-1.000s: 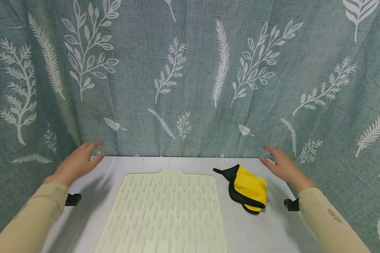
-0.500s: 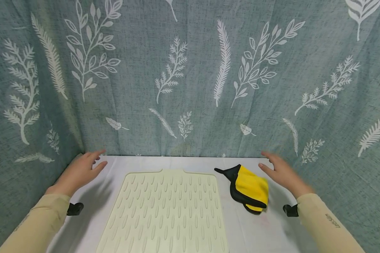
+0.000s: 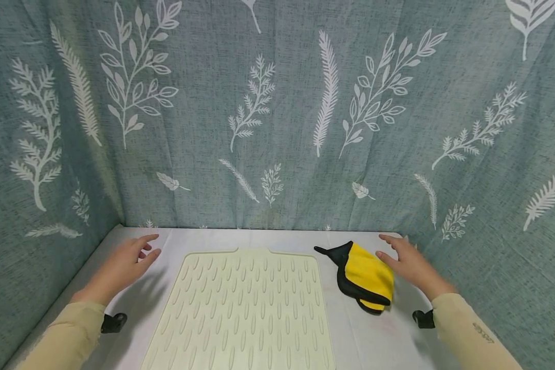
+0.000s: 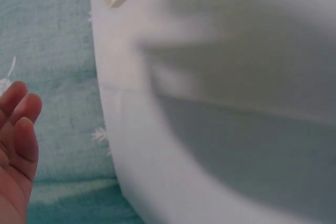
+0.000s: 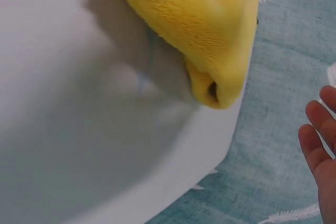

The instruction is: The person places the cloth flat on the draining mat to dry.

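My left hand (image 3: 122,264) hovers over the table's left side, fingers loosely extended and holding nothing. Below it lies its blurred shadow, and its fingers (image 4: 26,140) show at the edge of the left wrist view. On the other side, my right hand (image 3: 411,262) is likewise relaxed and holds nothing, just right of a folded yellow cloth (image 3: 367,272) with black trim and a black pointed loop end. Up close in the right wrist view, the yellow cloth (image 5: 210,30) looks fluffy. Between the hands lies a cream ribbed mat (image 3: 245,308) with a raised tab at its far edge.
A white-covered table (image 3: 358,339) bears the mat and cloth. Grey-green curtains (image 3: 203,128) with white leaf prints stand behind it and along both sides. Each wrist wears a small black camera, such as the left wrist camera (image 3: 114,322).
Both hands have sunk lower toward the table, the left one also shifting slightly right. The cloth and mat lie as before; the head view has moved slightly.
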Demonstrator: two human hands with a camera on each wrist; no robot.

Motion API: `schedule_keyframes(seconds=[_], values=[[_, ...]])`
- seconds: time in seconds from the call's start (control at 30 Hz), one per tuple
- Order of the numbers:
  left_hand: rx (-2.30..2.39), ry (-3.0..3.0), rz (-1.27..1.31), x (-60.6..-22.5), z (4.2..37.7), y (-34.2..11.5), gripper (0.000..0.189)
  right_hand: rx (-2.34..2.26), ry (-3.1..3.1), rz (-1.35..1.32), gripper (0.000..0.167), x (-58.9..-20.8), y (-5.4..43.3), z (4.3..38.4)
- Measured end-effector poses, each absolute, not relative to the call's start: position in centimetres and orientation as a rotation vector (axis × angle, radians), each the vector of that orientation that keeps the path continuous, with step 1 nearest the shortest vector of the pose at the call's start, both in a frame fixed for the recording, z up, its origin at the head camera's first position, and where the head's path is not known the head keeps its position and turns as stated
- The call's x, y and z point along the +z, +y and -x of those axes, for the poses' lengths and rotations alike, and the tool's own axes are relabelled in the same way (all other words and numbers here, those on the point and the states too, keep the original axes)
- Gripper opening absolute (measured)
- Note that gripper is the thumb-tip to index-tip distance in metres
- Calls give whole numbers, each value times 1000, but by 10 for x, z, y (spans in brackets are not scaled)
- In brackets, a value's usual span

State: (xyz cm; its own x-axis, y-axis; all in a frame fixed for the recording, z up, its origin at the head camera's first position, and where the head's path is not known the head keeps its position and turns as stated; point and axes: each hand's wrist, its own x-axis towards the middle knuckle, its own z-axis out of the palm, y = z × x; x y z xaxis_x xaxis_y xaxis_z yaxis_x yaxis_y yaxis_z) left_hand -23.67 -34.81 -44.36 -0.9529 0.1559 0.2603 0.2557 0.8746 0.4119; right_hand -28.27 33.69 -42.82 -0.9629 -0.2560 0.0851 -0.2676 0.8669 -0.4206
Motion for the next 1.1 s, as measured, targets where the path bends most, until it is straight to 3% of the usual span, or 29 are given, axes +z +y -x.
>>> schedule_keyframes(seconds=[0.57,0.8,1.1], values=[[-736,-2947,187,-480,199,-334,57,691,-3043,-436,76,-452,332,277],[-831,-3057,88,-492,188,-319,53,699,-3063,-384,62,-459,327,276],[-881,-3120,-66,-501,181,-302,38,652,-3153,-350,63,-482,322,287]])
